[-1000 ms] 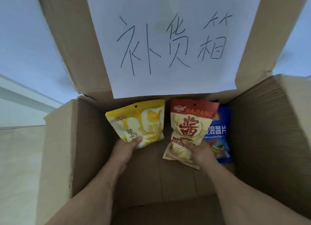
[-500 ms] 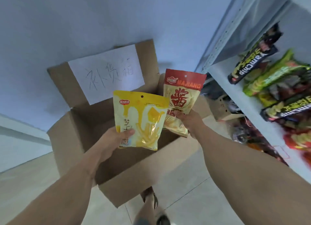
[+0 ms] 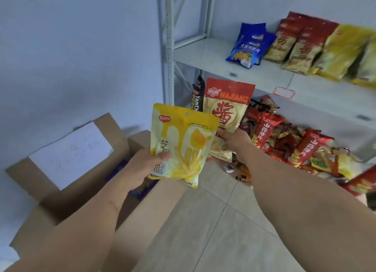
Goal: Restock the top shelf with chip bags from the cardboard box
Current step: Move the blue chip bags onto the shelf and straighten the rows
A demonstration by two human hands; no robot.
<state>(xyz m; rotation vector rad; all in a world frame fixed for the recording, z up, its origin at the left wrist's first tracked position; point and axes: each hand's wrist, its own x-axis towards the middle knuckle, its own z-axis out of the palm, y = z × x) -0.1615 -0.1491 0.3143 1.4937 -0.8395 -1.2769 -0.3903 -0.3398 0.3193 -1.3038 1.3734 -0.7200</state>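
Since half a second ago both bags have swung away from the cardboard box point(image 3: 61, 194) toward the shelving, and the view has turned so the top shelf point(image 3: 207, 56) now shows with its row of bags.

Nearest, the two bare forearms reach forward. The left hand point(image 3: 142, 168) is clamped on the lower left corner of a yellow bag point(image 3: 183, 141), thumb across its front, holding it upright. Just behind and to the right, the right hand point(image 3: 234, 139) grips the lower part of a red and cream bag point(image 3: 227, 105), also upright; the yellow bag overlaps its lower left edge.

Below the left forearm sits the open box on the tiled floor point(image 3: 213, 221), with a white paper sheet point(image 3: 71, 155) on its raised flap and a blue bag point(image 3: 116, 170) partly visible inside.

Further off, the lower shelf holds a crowded heap of red snack bags point(image 3: 305, 147), and a dark bag point(image 3: 198, 96) stands at its left end.

Farthest, the top shelf carries a blue chip bag point(image 3: 250, 45), then red and cream bags point(image 3: 301, 45), then yellow bags point(image 3: 343, 52), all leaning back. The left stretch of that shelf lies bare.
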